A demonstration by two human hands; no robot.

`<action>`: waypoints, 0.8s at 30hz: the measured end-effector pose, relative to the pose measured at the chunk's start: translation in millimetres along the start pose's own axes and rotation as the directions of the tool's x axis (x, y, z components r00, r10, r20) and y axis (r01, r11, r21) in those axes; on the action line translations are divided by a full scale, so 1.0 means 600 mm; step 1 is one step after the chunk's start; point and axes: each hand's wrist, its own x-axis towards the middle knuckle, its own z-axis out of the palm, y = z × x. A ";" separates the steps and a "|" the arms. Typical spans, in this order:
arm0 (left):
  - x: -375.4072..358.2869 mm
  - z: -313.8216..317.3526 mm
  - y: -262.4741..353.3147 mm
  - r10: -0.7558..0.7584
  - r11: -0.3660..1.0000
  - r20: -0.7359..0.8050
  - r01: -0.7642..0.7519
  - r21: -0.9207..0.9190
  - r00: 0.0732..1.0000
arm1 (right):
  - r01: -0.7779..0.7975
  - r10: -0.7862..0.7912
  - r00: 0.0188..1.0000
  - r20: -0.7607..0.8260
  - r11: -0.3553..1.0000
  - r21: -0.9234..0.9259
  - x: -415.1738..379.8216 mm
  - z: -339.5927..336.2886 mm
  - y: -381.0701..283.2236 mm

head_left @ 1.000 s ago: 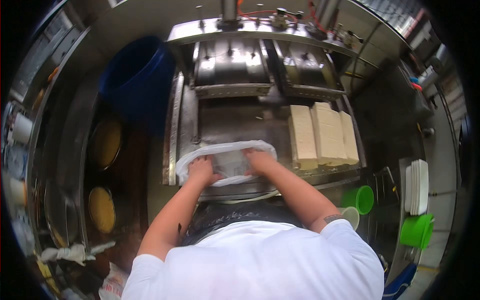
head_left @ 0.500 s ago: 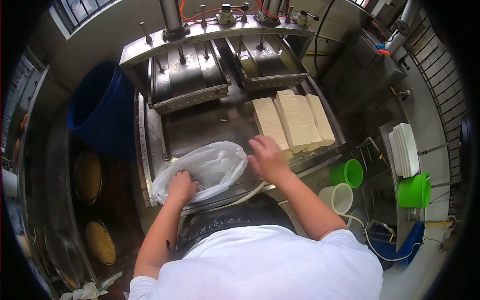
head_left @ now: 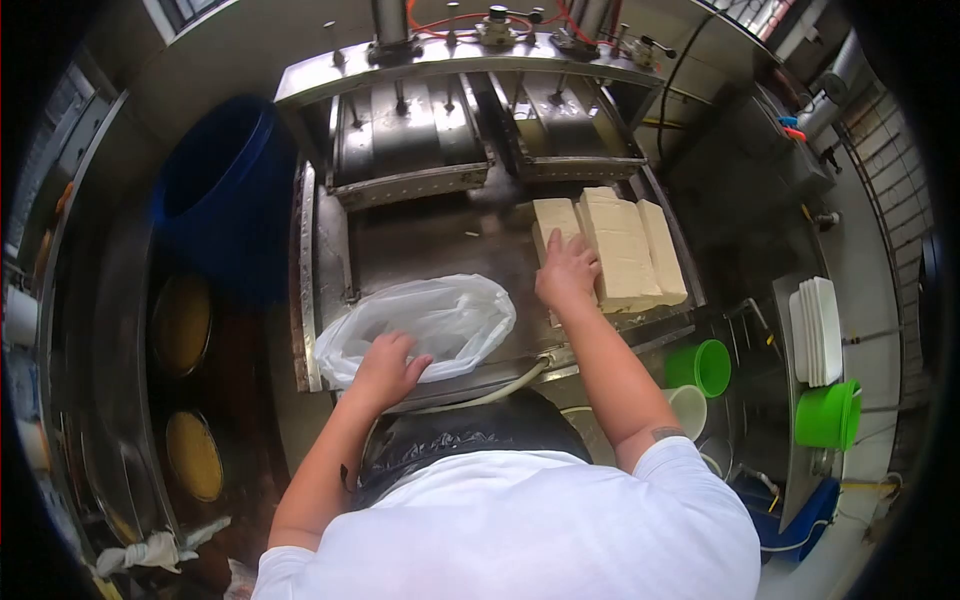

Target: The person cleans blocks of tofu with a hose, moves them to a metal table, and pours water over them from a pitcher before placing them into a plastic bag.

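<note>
My right hand (head_left: 568, 272) lies over the near part of the leftmost tofu block (head_left: 552, 218), fingers spread on its top and palm toward me. Two or more further pale tofu slabs (head_left: 625, 245) sit tight beside it to the right. An opened white plastic bag (head_left: 455, 315) lies at the left on the steel table, its mouth wide. My left hand (head_left: 390, 368) is at the bag's near side, thumb held apart from the fingers, and it overlaps the bag's opening.
Behind the tofu stands a steel press with two perforated trays (head_left: 410, 185). A blue barrel (head_left: 225, 170) is at the left. Green buckets (head_left: 700, 368) and stacked white trays (head_left: 815, 330) are at the right. A pale hose (head_left: 490, 393) runs along the table's front edge (head_left: 600, 345).
My right hand has moved forward and right, from beside the bag onto the leftmost tofu block. My left hand has shifted slightly, its thumb now farther out. The view has turned a little.
</note>
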 end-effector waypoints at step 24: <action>-0.022 -0.127 -0.113 -0.228 0.826 -0.627 0.489 0.281 0.745 | 0.851 -0.690 0.446 -0.570 0.129 0.509 -0.045 -0.064 -0.116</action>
